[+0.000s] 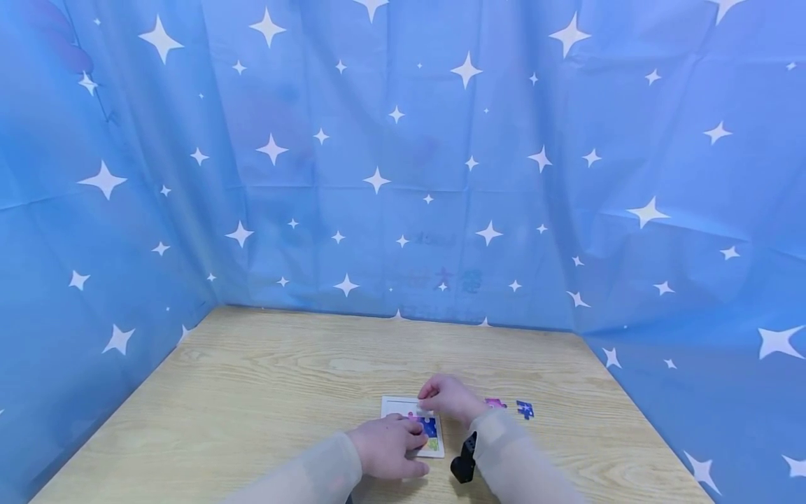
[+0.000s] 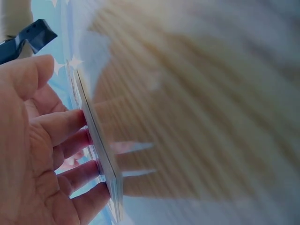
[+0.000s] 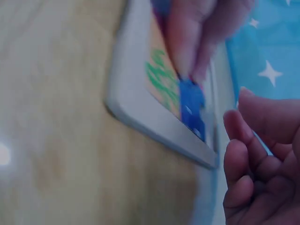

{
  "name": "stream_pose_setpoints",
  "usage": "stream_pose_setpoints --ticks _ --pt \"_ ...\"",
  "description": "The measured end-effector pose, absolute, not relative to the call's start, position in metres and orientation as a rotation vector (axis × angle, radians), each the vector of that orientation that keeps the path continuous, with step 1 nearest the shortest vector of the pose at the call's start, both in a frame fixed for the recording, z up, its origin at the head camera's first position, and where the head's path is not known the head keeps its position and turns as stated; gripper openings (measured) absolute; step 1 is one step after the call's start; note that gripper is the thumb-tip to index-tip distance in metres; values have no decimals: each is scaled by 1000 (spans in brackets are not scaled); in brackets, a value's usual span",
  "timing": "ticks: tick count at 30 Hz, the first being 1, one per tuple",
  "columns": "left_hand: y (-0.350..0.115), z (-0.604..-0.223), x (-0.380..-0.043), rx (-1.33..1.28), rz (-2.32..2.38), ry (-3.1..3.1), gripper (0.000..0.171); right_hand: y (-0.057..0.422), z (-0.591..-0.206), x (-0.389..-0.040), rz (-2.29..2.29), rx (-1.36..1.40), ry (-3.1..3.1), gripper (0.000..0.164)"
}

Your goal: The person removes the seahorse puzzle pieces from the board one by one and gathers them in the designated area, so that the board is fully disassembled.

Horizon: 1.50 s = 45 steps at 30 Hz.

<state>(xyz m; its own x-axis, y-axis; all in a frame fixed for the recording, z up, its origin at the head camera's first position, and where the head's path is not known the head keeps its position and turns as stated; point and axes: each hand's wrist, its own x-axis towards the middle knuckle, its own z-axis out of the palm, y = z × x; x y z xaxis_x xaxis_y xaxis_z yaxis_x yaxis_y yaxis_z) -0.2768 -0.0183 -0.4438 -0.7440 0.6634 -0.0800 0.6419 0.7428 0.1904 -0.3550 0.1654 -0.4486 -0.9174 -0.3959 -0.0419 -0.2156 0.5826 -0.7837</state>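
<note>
A small puzzle board (image 1: 395,402) with a white frame lies on the table, holding blue, pink and yellow-green jigsaw pieces. My left hand (image 1: 389,446) lies over its left and lower part, fingertips pressing on the pieces. In the right wrist view, the left fingers (image 3: 187,47) touch a dark blue jigsaw piece (image 3: 192,105) beside a yellow one with green marks (image 3: 161,79). My right hand (image 1: 452,399) hovers at the board's upper right corner. Its fingers (image 3: 236,159) are loosely curled, thumb near the index fingertip, and no piece shows between them.
A pink jigsaw piece (image 1: 496,403) lies loose beyond the right wrist, partly covered by it, and a blue one (image 1: 525,409) lies farther right. A black wrist camera (image 1: 464,459) sits on the right wrist. Blue star-patterned curtains (image 1: 403,210) surround the wooden table (image 1: 283,378).
</note>
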Motion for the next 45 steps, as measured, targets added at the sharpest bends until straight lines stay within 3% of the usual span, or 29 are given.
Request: stream_pose_setpoints --ticks 24,45 --pt "-33 -439 -268 1141 195 2725 69 152 -455 -342 -1176 -504 2639 16" --pt "-62 -436 -256 1130 277 2681 63 153 -455 -344 -1126 -432 2655 16"
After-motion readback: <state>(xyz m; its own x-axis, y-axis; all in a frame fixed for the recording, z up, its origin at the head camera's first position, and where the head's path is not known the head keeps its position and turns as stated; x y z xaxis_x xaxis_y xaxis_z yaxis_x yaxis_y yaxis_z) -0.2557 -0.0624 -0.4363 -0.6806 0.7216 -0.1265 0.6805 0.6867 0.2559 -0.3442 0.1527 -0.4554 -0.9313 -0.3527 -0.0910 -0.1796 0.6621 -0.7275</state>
